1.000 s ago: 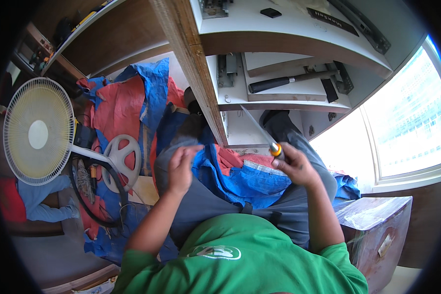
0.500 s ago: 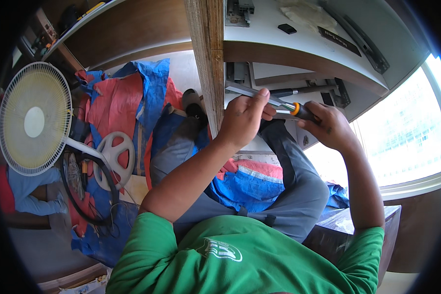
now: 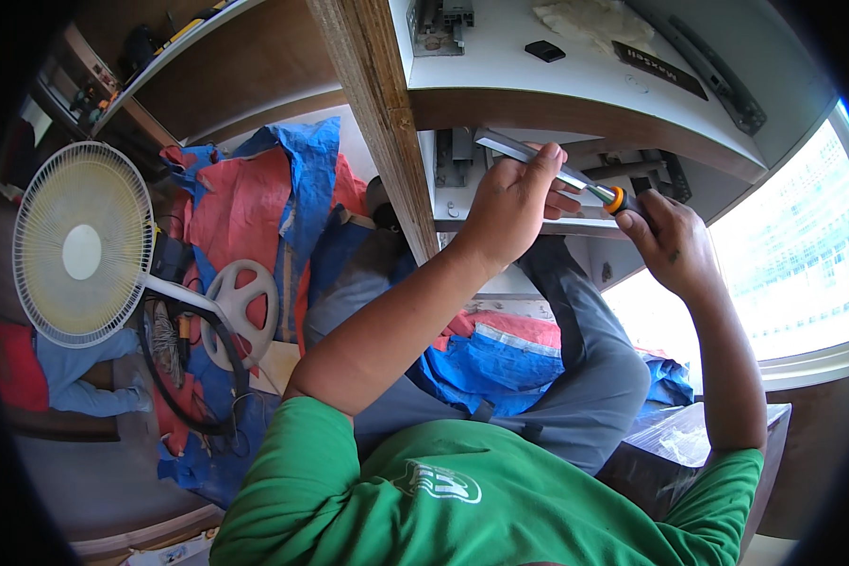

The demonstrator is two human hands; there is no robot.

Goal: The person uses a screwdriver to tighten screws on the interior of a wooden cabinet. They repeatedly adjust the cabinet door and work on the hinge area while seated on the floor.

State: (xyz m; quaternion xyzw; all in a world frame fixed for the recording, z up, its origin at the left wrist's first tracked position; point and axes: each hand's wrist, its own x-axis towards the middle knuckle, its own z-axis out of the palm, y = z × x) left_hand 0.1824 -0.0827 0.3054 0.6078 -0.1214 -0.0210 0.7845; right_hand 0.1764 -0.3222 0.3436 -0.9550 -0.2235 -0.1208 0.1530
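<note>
A chisel [image 3: 505,144] with a long flat metal blade and a black handle with an orange collar is held slantwise before the lower shelf. My right hand [image 3: 672,243] is wrapped round its handle. My left hand [image 3: 511,209] grips the blade near its middle between thumb and fingers, and the blade's end sticks out past the thumb to the left. Part of the blade is hidden by the left fingers. Behind the chisel, on the lower shelf, lie a dark bar [image 3: 627,170] and grey metal fittings [image 3: 455,156].
A wooden upright [image 3: 373,85] stands left of my hands. The upper shelf [image 3: 500,68] bears a small black object, a cloth and metal rails. A fan [image 3: 83,250] and blue-red tarpaulin [image 3: 236,198] are at left, with another person's legs [image 3: 85,377] beyond. A bright window [image 3: 792,255] is at right.
Both hands have shifted right with the chisel. More of the blade's end now shows beyond my left thumb. The whole view has tilted slightly.
</note>
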